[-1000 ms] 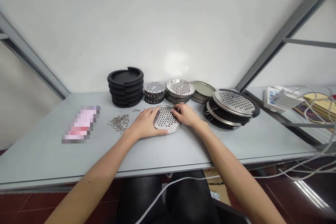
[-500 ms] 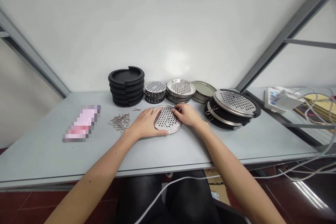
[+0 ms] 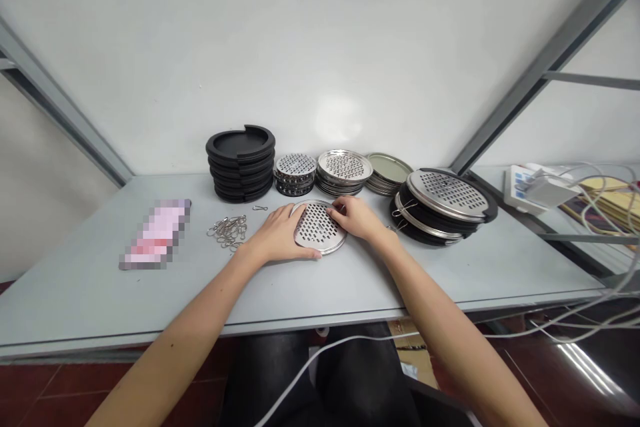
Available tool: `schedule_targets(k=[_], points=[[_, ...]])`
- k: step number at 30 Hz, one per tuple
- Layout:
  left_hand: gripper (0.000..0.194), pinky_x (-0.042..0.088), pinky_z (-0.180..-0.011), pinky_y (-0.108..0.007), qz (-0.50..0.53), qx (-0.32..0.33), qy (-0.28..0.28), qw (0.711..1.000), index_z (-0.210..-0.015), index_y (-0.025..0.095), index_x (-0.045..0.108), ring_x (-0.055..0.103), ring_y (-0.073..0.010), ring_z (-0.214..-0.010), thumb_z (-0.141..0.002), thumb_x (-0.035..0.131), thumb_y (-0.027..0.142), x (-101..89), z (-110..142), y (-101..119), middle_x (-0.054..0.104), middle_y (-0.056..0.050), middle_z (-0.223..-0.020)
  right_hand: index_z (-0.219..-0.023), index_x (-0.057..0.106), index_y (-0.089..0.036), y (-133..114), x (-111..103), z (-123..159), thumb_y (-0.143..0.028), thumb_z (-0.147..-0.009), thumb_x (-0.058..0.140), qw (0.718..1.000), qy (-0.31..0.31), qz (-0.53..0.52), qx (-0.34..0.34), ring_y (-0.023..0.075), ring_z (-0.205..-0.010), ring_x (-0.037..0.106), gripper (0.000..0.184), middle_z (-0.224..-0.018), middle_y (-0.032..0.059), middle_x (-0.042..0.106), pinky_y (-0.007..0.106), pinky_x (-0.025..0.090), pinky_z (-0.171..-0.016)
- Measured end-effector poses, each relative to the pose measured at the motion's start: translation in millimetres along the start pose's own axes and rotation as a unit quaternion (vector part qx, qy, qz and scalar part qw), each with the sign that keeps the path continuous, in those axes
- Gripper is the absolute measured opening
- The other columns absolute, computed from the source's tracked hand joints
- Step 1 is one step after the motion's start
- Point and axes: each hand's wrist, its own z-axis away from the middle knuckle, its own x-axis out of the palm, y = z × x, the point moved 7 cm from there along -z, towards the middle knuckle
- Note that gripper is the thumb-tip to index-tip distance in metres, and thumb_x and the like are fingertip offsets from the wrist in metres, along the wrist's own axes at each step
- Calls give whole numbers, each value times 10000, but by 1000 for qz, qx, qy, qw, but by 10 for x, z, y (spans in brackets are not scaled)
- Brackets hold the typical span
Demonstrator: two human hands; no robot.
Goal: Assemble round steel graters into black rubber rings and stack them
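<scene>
Right then, the grey surface (image 3: 310, 287) fills the frame, and the biggest pile sits at the right: black rings (image 3: 483, 213) under a perforated steel disc (image 3: 445, 190). Further left stands a tall stack of notched black rings (image 3: 240, 163). Between them run a stack of small perforated discs (image 3: 295, 165), a stack of larger steel discs (image 3: 343, 165) and a stack of plain lids (image 3: 390, 169). At the left lies a pink packet (image 3: 155, 235) (far too blurred to read). And front and centre, a perforated steel disc (image 3: 317, 227) lies on the surface with both hands on it! The left hand (image 3: 280, 237) is open and flat across it. The right hand (image 3: 357, 219) curls at the far rim (true grip? I can't tell). Left of them sit a heap of wire clips (image 3: 227, 232) and one lone clip (image 3: 259, 208).
</scene>
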Motion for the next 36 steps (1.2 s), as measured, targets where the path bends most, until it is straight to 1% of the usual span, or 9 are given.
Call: schedule_targets(k=[7, 13, 17, 23, 27, 30, 32, 34, 36], points=[[1167, 314, -1094, -513, 4, -9, -8, 1000, -1473, 169, 286, 352, -403, -1350, -556, 688, 768, -1, -14, -3, 389, -177, -1469, -899, 692, -167, 2, -8, 1, -403, -896, 539, 1000, -1, 7, 2, 181, -782, 611, 281, -903, 94, 696, 257, 414, -696], [1239, 228, -1155, -489, -18, -30, -45, 998, -1515, 106, 150, 201, -393, -1439, -598, 611, 800, 89, 2, -61, 201, -203, -1572, -853, 688, -169, -39, -11, 19, -406, -916, 501, 1000, 2, 31, -3, 182, -770, 595, 309, -859, 92, 681, 263, 391, -696], [1305, 205, -1165, -482, -38, -20, -61, 997, -1515, 64, 119, 164, -399, -1447, -570, 614, 816, 114, 10, -52, 155, -230, -1577, -847, 687, -163, -60, -9, 24, -401, -924, 490, 999, 0, 38, -7, 180, -778, 592, 318, -859, 94, 680, 262, 386, -699], [1285, 265, -1133, -516, -51, -19, -27, 998, -1499, 91, 217, 244, -426, -1414, -537, 631, 836, 79, -4, -64, 264, -238, -1538, -892, 684, -169, -41, -3, 20, -400, -937, 467, 999, 0, 34, -9, 183, -794, 598, 320, -876, 90, 672, 262, 401, -710], [1140, 280, -1130, -521, -63, 7, 14, 998, -1438, 102, 372, 307, -417, -1390, -581, 649, 802, 14, -21, -43, 370, -221, -1491, -907, 667, -154, -37, 11, 18, -398, -951, 439, 999, 6, 34, -19, 209, -862, 608, 337, -924, 120, 670, 284, 431, -781], [956, 334, -1094, -531, -67, 30, 40, 997, -1348, 142, 506, 414, -406, -1327, -623, 684, 739, -46, -24, -15, 452, -197, -1446, -1072, 634, -125, -17, 23, 13, -371, -940, 468, 999, 17, 23, -14, 237, -979, 609, 325, -1054, 156, 668, 304, 444, -857], [886, 363, -1069, -534, -70, 37, 50, 996, -1304, 153, 554, 456, -404, -1295, -636, 694, 719, -77, -21, -1, 491, -190, -1418, -1196, 581, -107, -3, 29, 10, -356, -933, 484, 1000, 21, 10, -9, 250, -1052, 600, 375, -1143, 173, 653, 317, 441, -905], [854, 378, -1059, -518, -79, 43, 60, 994, -1286, 156, 573, 473, -392, -1286, -655, 681, 721, -106, -15, 22, 520, -182, -1396, -1259, 544, -103, 11, 27, 9, -355, -933, 487, 1000, 19, -8, -1, 257, -1081, 600, 415, -1187, 176, 646, 323, 440, -926], [821, 389, -1051, -500, -86, 48, 76, 992, -1272, 157, 586, 496, -371, -1269, -686, 653, 727, -140, -9, 51, 552, -170, -1367, -1264, 544, -117, 17, 5, 13, -377, -947, 467, 999, 19, -30, 7, 257, -1089, 605, 418, -1195, 165, 652, 325, 443, -927]])
